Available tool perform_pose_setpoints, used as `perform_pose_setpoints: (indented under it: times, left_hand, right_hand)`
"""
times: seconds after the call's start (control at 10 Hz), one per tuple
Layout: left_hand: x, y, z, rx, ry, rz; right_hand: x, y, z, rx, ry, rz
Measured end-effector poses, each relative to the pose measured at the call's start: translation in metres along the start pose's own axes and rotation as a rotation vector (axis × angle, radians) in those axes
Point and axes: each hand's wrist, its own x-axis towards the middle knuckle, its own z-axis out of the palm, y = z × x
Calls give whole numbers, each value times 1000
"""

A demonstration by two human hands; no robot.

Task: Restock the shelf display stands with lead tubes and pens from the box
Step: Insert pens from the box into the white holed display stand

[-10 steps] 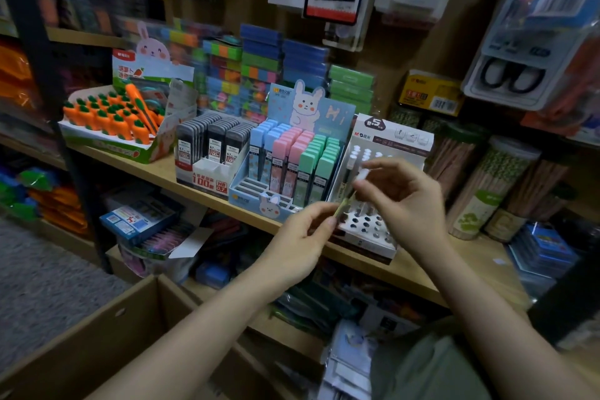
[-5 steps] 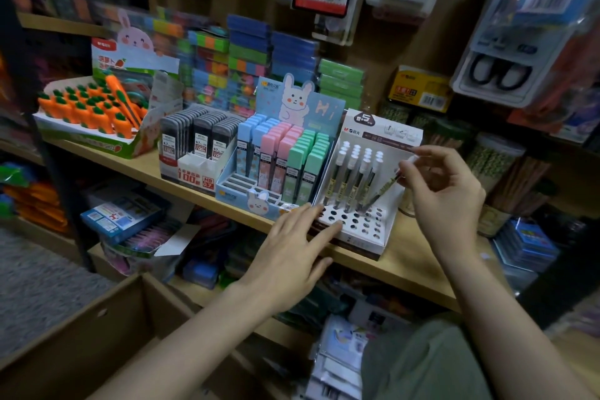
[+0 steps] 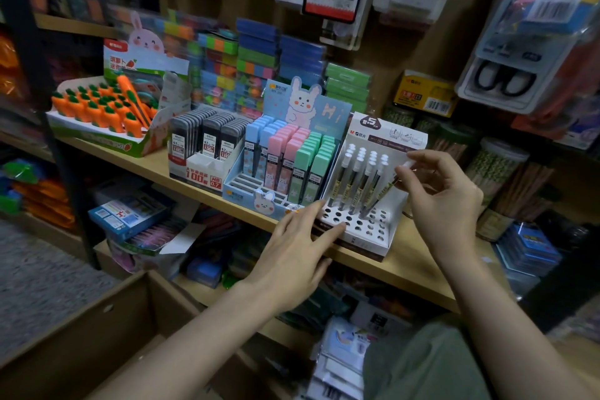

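Your right hand (image 3: 443, 204) pinches a pen (image 3: 380, 196) near its white cap, thumb and fingertips curled round the top. The pen leans, its lower tip at a hole on the right side of the white stand (image 3: 373, 227). Other white-capped pens (image 3: 354, 178) already stand upright in the stand's far rows; the near rows of holes show bare.

Your left hand (image 3: 297, 248) lies open, fingers straight, their tips resting on the stand's near left corner.

The stand sits on the wooden shelf (image 3: 418, 265), at its near edge. Just left of it is a blue rabbit stand (image 3: 250, 185) with blue, pink and green lead tubes (image 3: 292, 156) in rows, and slots showing at its front. Left again is a stand of black tubes (image 3: 207, 133), then a tray of orange carrot-shaped items (image 3: 97, 107) at the far left.

Right of the pen stand, pencil tubs (image 3: 496, 169) stand against the back. The brown box (image 3: 81, 344) lies open at the near left, below the shelf.
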Motion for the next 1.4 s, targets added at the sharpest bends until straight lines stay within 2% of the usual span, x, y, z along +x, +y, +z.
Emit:
perform_pose_setpoints:
  times: [0.3, 0.6, 0.7, 0.8, 0.9, 1.0, 1.1, 1.2, 1.3, 1.4]
  left_hand:
    - [-4, -1, 1, -54, -25, -30]
    - [-3, 1, 1, 22, -52, -5]
    - [-6, 2, -3, -40, -44, -6]
    - [-14, -1, -12, -236, 57, 32]
    - [-31, -21, -23, -421, 3, -68]
    - [-66, -57, -24, -488, -272, -361]
    - [-130, -102, -12, -490, -407, -734]
    - [-207, -135, 1, -518, -381, -1138]
    - [-269, -147, 28, -597, -241, -1482]
    - [-316, -152, 74, -600, -223, -1658]
  right_hand:
    - [4, -2, 19, -176, -79, -49]
    - [-3, -3, 19, -176, -135, 55]
    - [-7, -12, 14, -67, -64, 100]
    - [-17, -33, 15, 68, -14, 100]
    - [-44, -61, 39, 240, -166, 153]
    - [-90, -84, 85, 369, -420, 317]
    - [-147, -93, 137, 374, -719, 515]
    - [-206, -90, 183, 244, -1078, 623]
    - [-258, -77, 212, 99, -1322, 712]
    - [-295, -58, 236, -151, -1527, 691]
